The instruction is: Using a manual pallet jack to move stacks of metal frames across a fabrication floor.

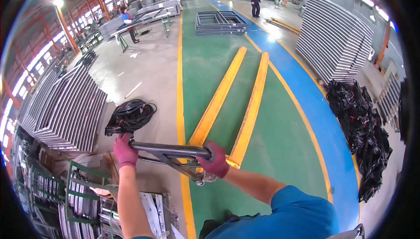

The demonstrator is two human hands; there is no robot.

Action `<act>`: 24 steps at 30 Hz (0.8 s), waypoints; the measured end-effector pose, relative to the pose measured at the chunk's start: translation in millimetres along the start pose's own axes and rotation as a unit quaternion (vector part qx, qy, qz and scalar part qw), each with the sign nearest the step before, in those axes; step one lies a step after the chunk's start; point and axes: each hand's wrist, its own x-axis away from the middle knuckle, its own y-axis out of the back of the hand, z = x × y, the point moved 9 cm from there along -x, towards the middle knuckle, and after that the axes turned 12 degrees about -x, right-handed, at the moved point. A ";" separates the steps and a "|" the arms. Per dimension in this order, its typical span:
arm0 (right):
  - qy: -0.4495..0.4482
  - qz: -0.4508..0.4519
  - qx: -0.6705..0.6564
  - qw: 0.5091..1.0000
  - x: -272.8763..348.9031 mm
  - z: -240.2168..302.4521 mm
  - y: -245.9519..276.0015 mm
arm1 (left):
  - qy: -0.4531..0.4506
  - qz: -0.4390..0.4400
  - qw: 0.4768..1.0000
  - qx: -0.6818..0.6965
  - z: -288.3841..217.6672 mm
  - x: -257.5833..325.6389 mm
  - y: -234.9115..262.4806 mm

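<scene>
Head view: left hand [125, 151] and right hand [216, 159], both in magenta gloves, wrapped tight round dark handle bar [168, 150] of pallet jack. Yellow forks [232, 103] run toward 12 o'clock along green floor lane [205, 59], bare, no load aboard. Frame stack [221, 22] lies well ahead, 12 o'clock; black hose coil [131, 115] at 10 o'clock. Judgement: jack gripped and aimed, pickup not yet made.

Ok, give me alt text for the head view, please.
Both gloved hands, left hand and right hand, grip the dark handle of a yellow pallet jack, whose two empty forks point ahead along a green floor lane, with stacked grey metal frames on the left.
</scene>
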 end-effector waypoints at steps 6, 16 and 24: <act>0.011 -0.041 0.084 0.996 -84.5 -86.5 26.1 | 0.000 0.071 0.997 -0.004 -60.2 -106.7 -77.2; -0.028 -0.106 0.114 0.987 -254.2 -226.3 67.6 | -0.096 0.014 0.992 0.083 -182.8 -324.0 -224.3; -0.073 -0.184 0.164 0.966 -375.7 -343.9 169.5 | -0.161 0.008 0.979 0.127 -352.6 -479.1 -318.6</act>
